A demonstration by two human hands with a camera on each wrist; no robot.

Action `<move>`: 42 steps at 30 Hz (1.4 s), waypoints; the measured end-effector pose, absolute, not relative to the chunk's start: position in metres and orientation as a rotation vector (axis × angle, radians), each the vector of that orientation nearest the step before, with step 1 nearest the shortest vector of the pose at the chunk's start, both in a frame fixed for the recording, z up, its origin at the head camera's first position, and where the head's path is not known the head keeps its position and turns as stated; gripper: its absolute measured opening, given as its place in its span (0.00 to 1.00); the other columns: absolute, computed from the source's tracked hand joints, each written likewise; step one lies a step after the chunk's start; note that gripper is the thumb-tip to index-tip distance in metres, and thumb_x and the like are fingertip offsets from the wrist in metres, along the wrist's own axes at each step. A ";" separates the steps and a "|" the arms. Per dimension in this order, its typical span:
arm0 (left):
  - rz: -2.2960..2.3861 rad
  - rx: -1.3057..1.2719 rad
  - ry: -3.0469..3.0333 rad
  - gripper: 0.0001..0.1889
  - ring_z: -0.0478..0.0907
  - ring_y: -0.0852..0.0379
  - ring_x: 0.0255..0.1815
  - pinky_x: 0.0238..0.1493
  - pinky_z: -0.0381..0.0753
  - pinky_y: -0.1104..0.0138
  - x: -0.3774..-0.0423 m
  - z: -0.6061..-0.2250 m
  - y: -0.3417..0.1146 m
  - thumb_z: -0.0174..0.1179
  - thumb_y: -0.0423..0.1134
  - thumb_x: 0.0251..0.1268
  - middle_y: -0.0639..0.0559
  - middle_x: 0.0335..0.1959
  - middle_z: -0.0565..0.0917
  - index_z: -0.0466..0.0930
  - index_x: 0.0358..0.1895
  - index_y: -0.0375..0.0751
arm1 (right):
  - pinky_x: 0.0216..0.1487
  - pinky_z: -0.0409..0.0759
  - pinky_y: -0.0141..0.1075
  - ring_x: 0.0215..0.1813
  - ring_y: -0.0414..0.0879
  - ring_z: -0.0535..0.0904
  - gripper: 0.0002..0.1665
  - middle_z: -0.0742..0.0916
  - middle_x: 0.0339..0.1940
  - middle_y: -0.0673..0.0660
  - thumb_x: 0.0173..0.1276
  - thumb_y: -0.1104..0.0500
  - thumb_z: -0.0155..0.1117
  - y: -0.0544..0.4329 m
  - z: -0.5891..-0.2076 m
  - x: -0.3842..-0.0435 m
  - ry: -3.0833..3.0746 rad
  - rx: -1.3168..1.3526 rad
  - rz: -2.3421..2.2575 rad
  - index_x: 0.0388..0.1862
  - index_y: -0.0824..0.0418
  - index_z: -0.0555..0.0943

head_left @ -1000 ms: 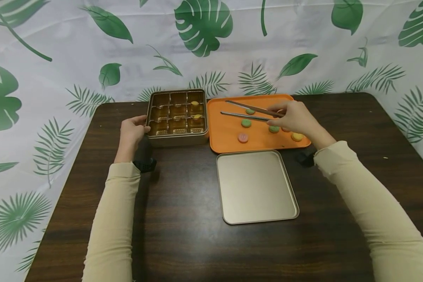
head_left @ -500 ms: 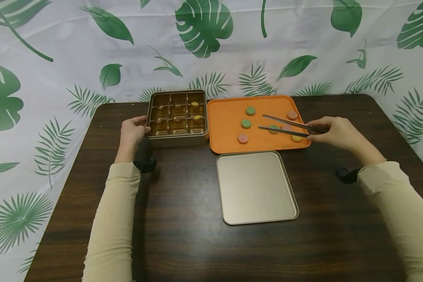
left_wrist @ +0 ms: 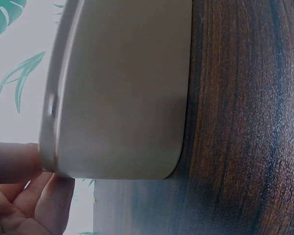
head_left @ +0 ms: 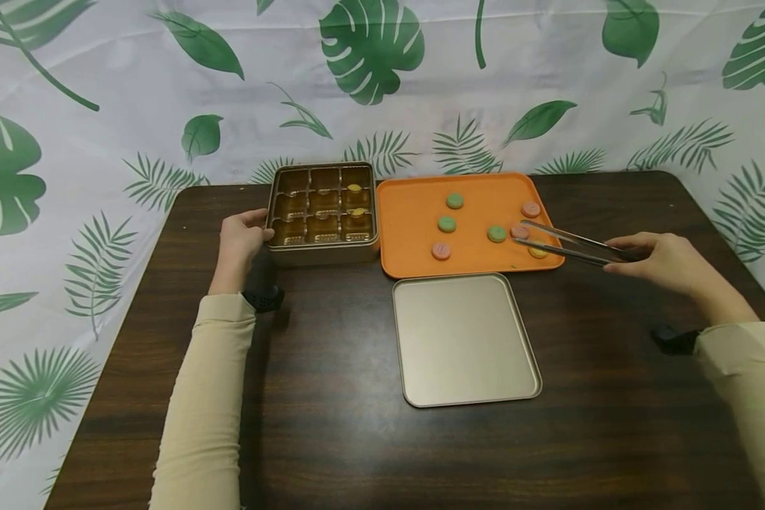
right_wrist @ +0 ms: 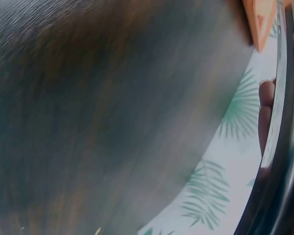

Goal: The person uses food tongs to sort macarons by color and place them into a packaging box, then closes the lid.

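My left hand (head_left: 241,241) holds the near left side of a square metal tin (head_left: 324,254), thumb and fingers at its rim in the left wrist view. A brown divided insert fills the tin, with yellow macarons (head_left: 358,212) in two right-column compartments. In my right hand (head_left: 659,262) is a pair of metal tongs (head_left: 574,253), arms spread apart. Their tips reach over the right part of an orange tray (head_left: 408,212), around a pink macaron (head_left: 519,231) and a yellow macaron (head_left: 538,251). Whether they touch either cannot be told.
Three green macarons (head_left: 497,234) and two more pink macarons (head_left: 441,251) lie on the orange tray. A flat square metal lid (head_left: 465,340) lies on the dark wooden table (head_left: 331,439) before it. A leaf-print cloth (head_left: 255,92) hangs behind.
My right hand has drawn the tongs to the right and nearer, from the tray's middle to its right end. My left hand has stayed at the tin.
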State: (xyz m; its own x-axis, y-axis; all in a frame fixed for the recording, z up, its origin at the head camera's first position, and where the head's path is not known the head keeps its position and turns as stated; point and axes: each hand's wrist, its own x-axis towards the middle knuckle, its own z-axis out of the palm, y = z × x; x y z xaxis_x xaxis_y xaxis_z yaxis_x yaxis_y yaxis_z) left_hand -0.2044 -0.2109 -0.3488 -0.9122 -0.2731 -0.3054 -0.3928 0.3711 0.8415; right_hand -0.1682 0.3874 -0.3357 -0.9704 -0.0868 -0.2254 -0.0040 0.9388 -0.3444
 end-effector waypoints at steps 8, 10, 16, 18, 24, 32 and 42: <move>1.603 -0.596 2.514 0.27 0.64 0.43 0.71 0.70 0.65 0.54 -0.205 -0.349 -0.211 0.50 0.27 0.70 0.38 0.70 0.67 0.62 0.72 0.41 | 0.40 0.77 0.57 0.50 0.72 0.77 0.43 0.77 0.57 0.79 0.61 0.39 0.66 0.404 -0.341 -0.163 2.847 -0.075 -0.464 0.63 0.68 0.72; 1.605 -0.595 2.513 0.27 0.64 0.43 0.71 0.71 0.65 0.53 -0.204 -0.349 -0.211 0.49 0.27 0.70 0.37 0.70 0.67 0.62 0.72 0.41 | 0.39 0.77 0.57 0.50 0.71 0.77 0.43 0.78 0.56 0.79 0.60 0.39 0.66 0.405 -0.341 -0.162 2.845 -0.078 -0.463 0.63 0.68 0.73; 1.603 -0.607 2.499 0.27 0.63 0.42 0.72 0.70 0.65 0.53 -0.204 -0.348 -0.210 0.50 0.28 0.70 0.38 0.71 0.66 0.62 0.72 0.42 | 0.37 0.78 0.55 0.49 0.70 0.77 0.45 0.77 0.56 0.80 0.59 0.36 0.66 0.407 -0.340 -0.162 2.821 -0.055 -0.434 0.62 0.69 0.73; 1.603 -0.610 2.493 0.27 0.63 0.43 0.72 0.71 0.65 0.53 -0.204 -0.348 -0.210 0.50 0.29 0.70 0.38 0.71 0.66 0.62 0.72 0.43 | 0.37 0.78 0.54 0.49 0.72 0.77 0.45 0.76 0.57 0.81 0.60 0.36 0.65 0.408 -0.339 -0.162 2.818 -0.050 -0.420 0.62 0.69 0.73; 1.600 -0.613 2.490 0.28 0.62 0.43 0.72 0.71 0.63 0.53 -0.204 -0.349 -0.210 0.50 0.29 0.70 0.39 0.71 0.65 0.62 0.72 0.43 | 0.34 0.77 0.53 0.46 0.72 0.78 0.42 0.76 0.56 0.82 0.60 0.37 0.65 0.408 -0.335 -0.161 2.830 -0.062 -0.384 0.61 0.68 0.74; 1.606 -0.605 2.502 0.27 0.62 0.43 0.72 0.70 0.64 0.53 -0.205 -0.349 -0.210 0.49 0.28 0.70 0.38 0.70 0.67 0.62 0.72 0.42 | 0.27 0.74 0.41 0.36 0.58 0.81 0.39 0.79 0.52 0.80 0.60 0.39 0.67 0.407 -0.336 -0.160 2.861 -0.062 -0.393 0.58 0.68 0.77; 1.629 -0.596 2.508 0.27 0.64 0.43 0.71 0.70 0.66 0.54 -0.206 -0.350 -0.211 0.49 0.26 0.69 0.37 0.69 0.68 0.63 0.71 0.39 | 0.29 0.78 0.46 0.40 0.65 0.81 0.38 0.80 0.52 0.79 0.60 0.40 0.67 0.402 -0.337 -0.162 2.914 -0.063 -0.458 0.58 0.68 0.78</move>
State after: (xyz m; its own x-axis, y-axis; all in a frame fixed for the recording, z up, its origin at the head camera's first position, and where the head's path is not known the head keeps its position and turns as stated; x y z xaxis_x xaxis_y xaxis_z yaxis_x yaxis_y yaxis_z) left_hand -0.2056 -0.2109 -0.3496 -0.9195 -0.2719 -0.2840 -0.3700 0.3543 0.8588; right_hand -0.1615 0.4019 -0.3369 -0.9808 -0.0714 -0.1814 -0.0123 0.9513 -0.3080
